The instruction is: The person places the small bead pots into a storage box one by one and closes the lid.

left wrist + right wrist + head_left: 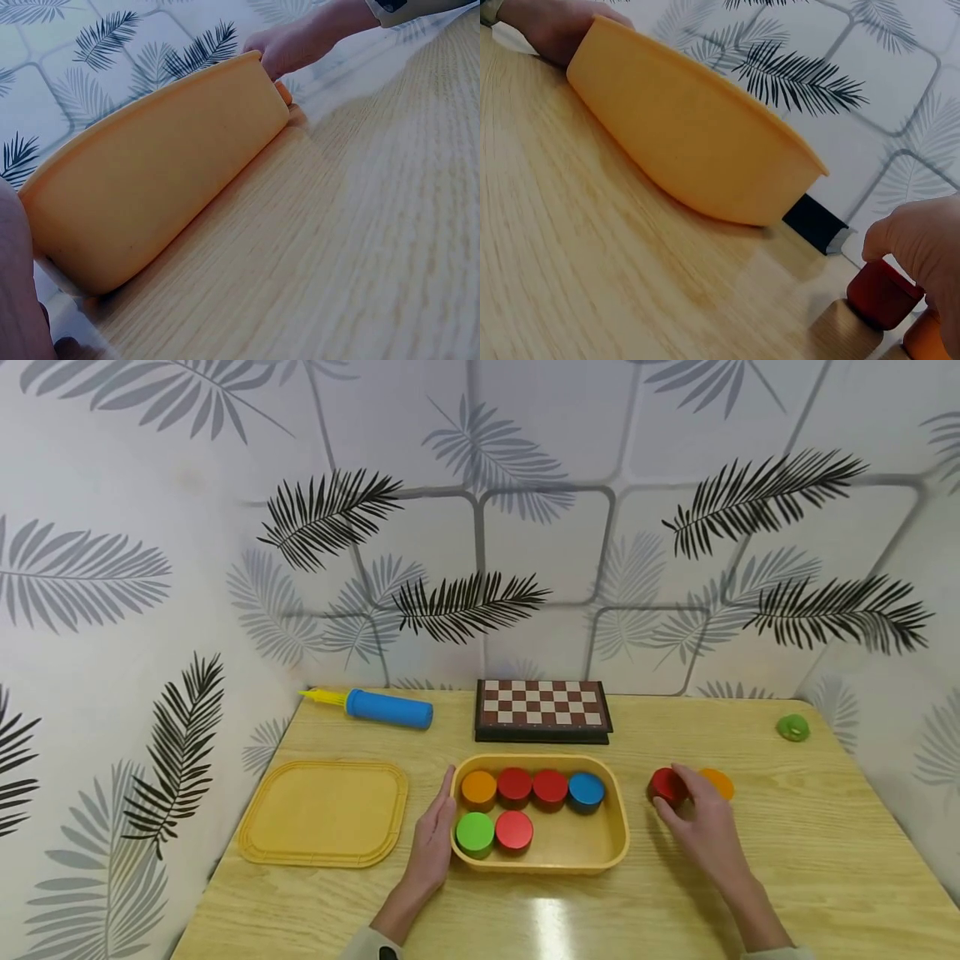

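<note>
A yellow tray [611, 852] in the middle of the wooden table holds several round discs: orange, red, blue and green. My left hand [433, 835] lies flat against the tray's left wall [150, 195], fingers straight. To the right of the tray my right hand [693, 814] curls its fingers round a red disc [667, 786] standing on the table, with an orange disc [720, 782] just behind it. The right wrist view shows the red disc [881, 294] under my fingers and the tray's outer wall [697, 150].
A yellow lid [324, 812] lies left of the tray. At the back are a blue pump [378, 707] and a folded chessboard [542, 709]. A green disc [792, 727] sits far right near the wall.
</note>
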`<state>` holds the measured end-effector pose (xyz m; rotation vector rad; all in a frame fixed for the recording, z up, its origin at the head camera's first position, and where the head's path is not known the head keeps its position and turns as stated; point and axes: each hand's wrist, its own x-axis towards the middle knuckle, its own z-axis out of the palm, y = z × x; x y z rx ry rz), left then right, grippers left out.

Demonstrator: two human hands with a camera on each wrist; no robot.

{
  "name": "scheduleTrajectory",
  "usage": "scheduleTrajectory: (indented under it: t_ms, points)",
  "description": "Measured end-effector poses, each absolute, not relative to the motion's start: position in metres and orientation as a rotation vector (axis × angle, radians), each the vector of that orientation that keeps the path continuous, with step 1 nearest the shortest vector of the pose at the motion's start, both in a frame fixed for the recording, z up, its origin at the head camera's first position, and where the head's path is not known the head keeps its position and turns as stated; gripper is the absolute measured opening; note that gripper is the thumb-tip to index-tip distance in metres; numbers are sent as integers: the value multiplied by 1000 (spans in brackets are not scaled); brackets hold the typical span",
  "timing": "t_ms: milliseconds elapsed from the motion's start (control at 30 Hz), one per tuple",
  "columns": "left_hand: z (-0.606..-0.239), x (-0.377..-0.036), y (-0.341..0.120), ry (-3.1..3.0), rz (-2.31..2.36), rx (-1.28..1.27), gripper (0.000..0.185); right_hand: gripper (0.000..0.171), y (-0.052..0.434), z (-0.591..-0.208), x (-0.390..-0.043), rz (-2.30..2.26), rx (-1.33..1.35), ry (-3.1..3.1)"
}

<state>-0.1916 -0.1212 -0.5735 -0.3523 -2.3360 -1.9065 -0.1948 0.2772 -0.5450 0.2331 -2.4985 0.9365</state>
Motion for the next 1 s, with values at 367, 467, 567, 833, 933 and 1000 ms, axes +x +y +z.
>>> scheduleTrajectory:
  t_ms: [367,467,567,833,933,1000]
  points:
    - [-574,-192,-121,-2335,-1913,-341,54,52,272,-561,-196,933,202,-2467]
    - [-574,-192,-121,-2338,-1914,-341,53,60,270,-568,-194,1037,143,-2454]
    - [-575,-192,-121,-2334,-1916,-343,53,64,269,-573,-193,1132,53,-2479]
    - [-577,-191,-121,-2329,-1926,-343,53,66,267,-573,-191,1220,-116,-2498]
    - [-577,-192,-121,-2333,-1924,-345,53,64,267,-573,-192,1245,-151,-2474]
    - [-576,-193,-121,-2338,-1917,-345,53,62,267,-573,-193,1253,-171,-2458]
